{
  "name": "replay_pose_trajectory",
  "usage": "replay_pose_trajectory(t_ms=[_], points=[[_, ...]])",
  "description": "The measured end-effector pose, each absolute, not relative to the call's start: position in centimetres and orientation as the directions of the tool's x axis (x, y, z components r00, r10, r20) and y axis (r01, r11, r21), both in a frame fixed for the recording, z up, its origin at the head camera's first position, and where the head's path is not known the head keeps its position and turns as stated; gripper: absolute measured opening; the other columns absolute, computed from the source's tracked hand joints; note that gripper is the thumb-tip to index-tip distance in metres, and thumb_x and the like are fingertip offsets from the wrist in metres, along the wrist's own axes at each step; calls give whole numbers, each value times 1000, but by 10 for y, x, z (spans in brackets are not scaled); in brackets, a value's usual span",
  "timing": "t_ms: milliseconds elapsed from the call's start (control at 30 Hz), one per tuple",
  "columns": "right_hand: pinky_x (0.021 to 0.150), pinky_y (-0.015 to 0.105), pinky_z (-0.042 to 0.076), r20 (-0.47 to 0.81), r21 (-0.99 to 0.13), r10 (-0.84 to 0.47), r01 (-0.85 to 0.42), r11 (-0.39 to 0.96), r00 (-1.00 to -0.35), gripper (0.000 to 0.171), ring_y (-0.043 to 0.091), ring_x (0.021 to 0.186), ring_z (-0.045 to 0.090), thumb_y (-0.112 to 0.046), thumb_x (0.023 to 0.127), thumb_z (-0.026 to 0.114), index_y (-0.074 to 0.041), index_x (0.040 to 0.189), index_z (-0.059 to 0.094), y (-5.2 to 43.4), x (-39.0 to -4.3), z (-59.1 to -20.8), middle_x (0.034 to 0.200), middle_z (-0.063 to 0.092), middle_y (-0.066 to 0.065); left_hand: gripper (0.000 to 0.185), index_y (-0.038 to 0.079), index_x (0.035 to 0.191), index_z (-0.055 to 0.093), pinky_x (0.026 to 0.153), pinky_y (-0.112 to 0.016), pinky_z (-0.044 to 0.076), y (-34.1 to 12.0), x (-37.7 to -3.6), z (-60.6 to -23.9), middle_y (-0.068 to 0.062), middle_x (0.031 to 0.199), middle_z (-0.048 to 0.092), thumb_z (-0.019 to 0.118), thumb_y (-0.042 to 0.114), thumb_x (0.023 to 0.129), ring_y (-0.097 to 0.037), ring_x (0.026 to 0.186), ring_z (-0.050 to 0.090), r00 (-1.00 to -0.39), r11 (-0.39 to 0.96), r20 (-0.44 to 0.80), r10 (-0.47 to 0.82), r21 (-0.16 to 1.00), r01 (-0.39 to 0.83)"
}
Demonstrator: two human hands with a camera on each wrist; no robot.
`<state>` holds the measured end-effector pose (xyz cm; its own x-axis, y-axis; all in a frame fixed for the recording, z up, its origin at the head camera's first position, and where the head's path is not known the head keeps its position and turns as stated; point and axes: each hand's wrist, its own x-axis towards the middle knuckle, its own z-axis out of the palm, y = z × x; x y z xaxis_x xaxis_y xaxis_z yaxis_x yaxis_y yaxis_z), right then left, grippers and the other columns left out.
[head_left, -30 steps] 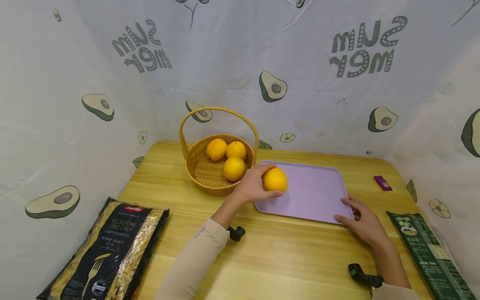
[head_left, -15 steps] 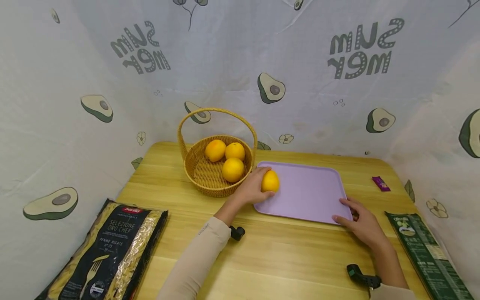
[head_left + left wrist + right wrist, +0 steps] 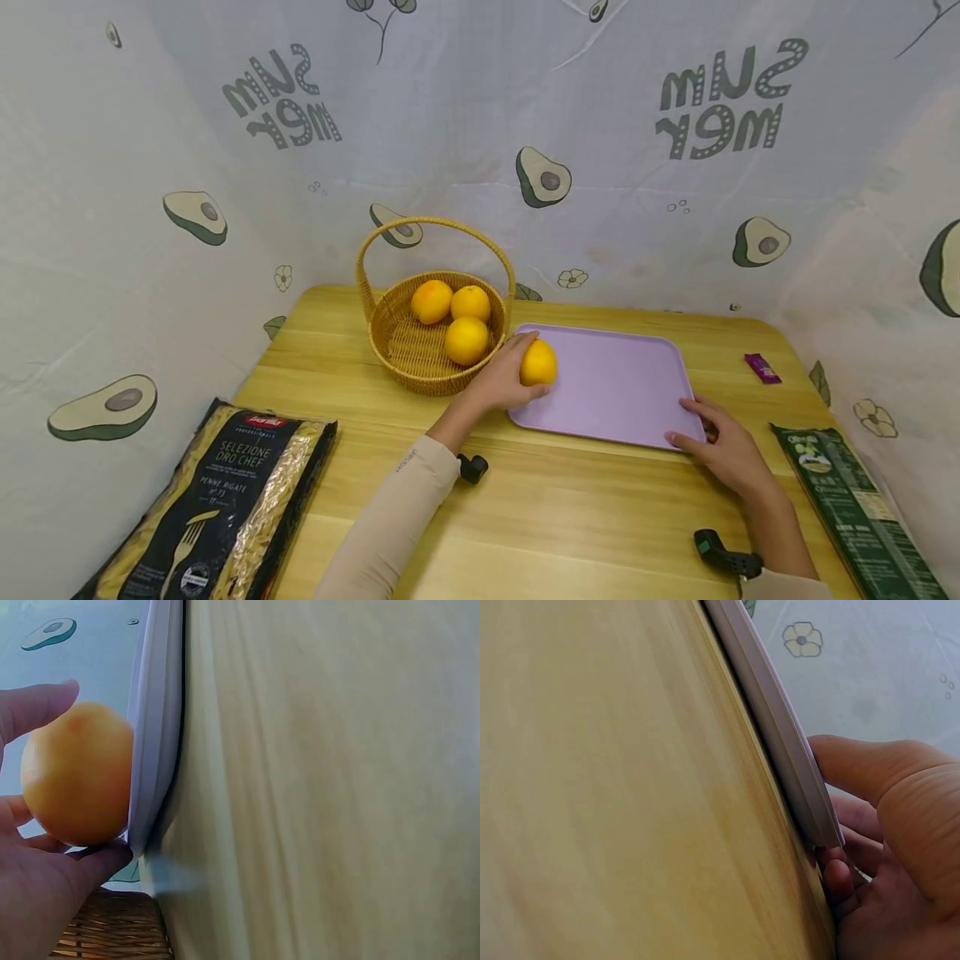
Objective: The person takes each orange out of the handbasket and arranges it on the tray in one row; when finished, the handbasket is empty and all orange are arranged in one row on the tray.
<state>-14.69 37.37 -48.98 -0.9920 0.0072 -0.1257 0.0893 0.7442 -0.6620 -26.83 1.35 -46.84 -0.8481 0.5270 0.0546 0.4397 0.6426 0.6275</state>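
My left hand (image 3: pixel 504 372) grips an orange (image 3: pixel 538 363) at the left end of a lilac tray (image 3: pixel 622 383). The thumb lies on the orange's near side and the fingers reach round its back. In the left wrist view the orange (image 3: pixel 79 776) sits right at the tray's raised rim (image 3: pixel 157 712). At the tray's front right corner, my right hand (image 3: pixel 727 446) holds the rim. From the right wrist view, its thumb (image 3: pixel 855 761) presses the tray's side (image 3: pixel 780 727), while the other fingers curl round the corner, partly hidden.
Left of the tray stands a wicker basket (image 3: pixel 408 371) with a tall handle and 3 oranges inside. A penne bag (image 3: pixel 217 500) lies at the left. On the right are a small purple packet (image 3: pixel 762 368) and a green package (image 3: pixel 855 500).
My left hand has brought the orange slightly left and down over the tray's left end, with barely any motion in the last half second. The right hand stays at the tray's corner.
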Motion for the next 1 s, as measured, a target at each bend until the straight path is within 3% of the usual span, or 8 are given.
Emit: replay_pose_trajectory(t_ms=[300, 500, 633, 767, 1000], points=[[110, 74, 32, -127, -670, 8, 92, 737, -992, 86, 64, 141, 29, -42, 97, 71, 6, 157, 32, 372, -147, -489, 165, 14, 37, 97, 22, 167, 17, 125, -50, 31, 10, -261, -463, -11, 173, 15, 76, 40, 91, -29, 159, 22, -839, 643, 46, 542, 620, 450], [110, 74, 32, -120, -667, 10, 89, 740, -993, 85, 64, 141, 29, -40, 97, 71, 6, 157, 32, 371, -148, -487, 165, 14, 37, 94, 23, 167, 17, 126, -49, 29, 8, -255, -454, -11, 174, 13, 74, 40, 93, -30, 160, 17, -834, 654, 61, 549, 590, 474], [110, 73, 32, -123, -661, 9, 89, 745, -992, 84, 63, 141, 29, -39, 97, 71, 7, 157, 33, 369, -147, -487, 164, 14, 37, 90, 19, 165, 25, 126, -49, 27, 2, -249, -444, -8, 172, 22, 75, 37, 93, -32, 159, 20, -822, 637, 122, 557, 573, 516], [110, 73, 33, -129, -661, 6, 90, 745, -992, 84, 63, 141, 29, -39, 97, 71, 7, 157, 32, 368, -147, -485, 164, 14, 37, 80, 16, 159, 39, 126, -45, 30, -11, -245, -431, -3, 165, 39, 77, 35, 92, -26, 154, 34, -816, 586, 204, 541, 604, 540], [110, 73, 33, -125, -659, 5, 86, 747, -992, 83, 64, 141, 29, -37, 98, 71, 7, 157, 32, 370, -146, -485, 164, 14, 38, 57, 16, 143, 61, 115, -42, 46, -33, -250, -423, -4, 147, 60, 79, 32, 92, -24, 139, 55, -824, 531, 317, 469, 644, 550]])
